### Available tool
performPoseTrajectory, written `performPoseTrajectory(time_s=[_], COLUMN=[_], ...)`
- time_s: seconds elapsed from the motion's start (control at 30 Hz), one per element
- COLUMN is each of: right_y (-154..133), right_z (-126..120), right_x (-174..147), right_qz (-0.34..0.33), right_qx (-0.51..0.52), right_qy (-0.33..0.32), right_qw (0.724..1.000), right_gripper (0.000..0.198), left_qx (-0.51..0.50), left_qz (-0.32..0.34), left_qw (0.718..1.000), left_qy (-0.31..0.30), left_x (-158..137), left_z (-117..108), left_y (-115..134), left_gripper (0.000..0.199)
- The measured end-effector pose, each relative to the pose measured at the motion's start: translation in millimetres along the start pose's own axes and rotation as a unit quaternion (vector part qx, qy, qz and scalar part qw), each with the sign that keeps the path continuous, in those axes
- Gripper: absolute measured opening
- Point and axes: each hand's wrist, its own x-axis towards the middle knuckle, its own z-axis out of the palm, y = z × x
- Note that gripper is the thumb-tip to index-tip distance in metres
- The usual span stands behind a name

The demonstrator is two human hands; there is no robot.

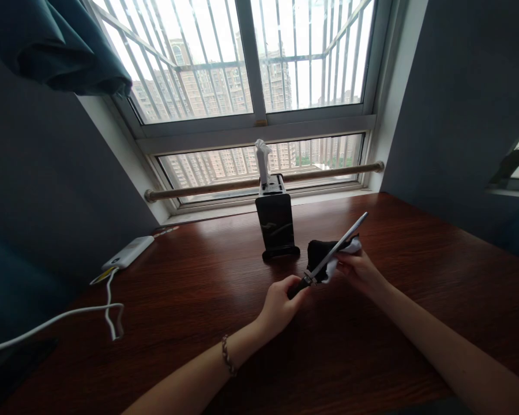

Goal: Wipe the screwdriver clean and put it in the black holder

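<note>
My left hand [279, 304] grips the dark handle of a kitchen knife [335, 249], whose pale blade points up and to the right. My right hand [360, 266] holds a white cloth [350, 249] pressed against the blade near its middle. Behind the blade lies a dark, folded thing [318, 252] on the table; I cannot tell what it is. A black knife block [277, 223] stands upright just beyond my hands, with one white handle [263, 161] sticking out of its top.
The brown wooden table [225, 300] runs up to a barred window [259, 86]. A white power bank [128, 252] with a white cable [108, 305] lies at the left. A wooden rail [207, 188] crosses the sill. Dark curtains hang at the upper left.
</note>
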Motion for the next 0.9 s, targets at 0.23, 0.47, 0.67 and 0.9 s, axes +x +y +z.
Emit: performPoseTrajectory(time_s=[0.23, 0.47, 0.67, 0.9], right_y=[6, 21, 15, 28], right_z=[3, 4, -3, 3], right_x=[-4, -13, -4, -17], right_qz=[0.059, 0.164, 0.121, 0.186], right_qx=[-0.01, -0.006, 0.048, 0.002], right_qy=[-0.053, -0.132, -0.094, -0.146], right_qw=[0.997, 0.978, 0.987, 0.972], right_gripper=[0.026, 0.023, 0.017, 0.026], left_qx=[-0.049, -0.071, -0.075, -0.095], left_qz=[-0.023, -0.06, -0.056, -0.062], left_qw=[0.998, 0.996, 0.995, 0.993], left_qy=[-0.012, 0.02, 0.025, 0.009], left_x=[-2, 1, 1, 0], left_z=[5, 9, 8, 10], left_y=[-5, -8, -8, -8], left_gripper=[0.032, 0.021, 0.024, 0.019])
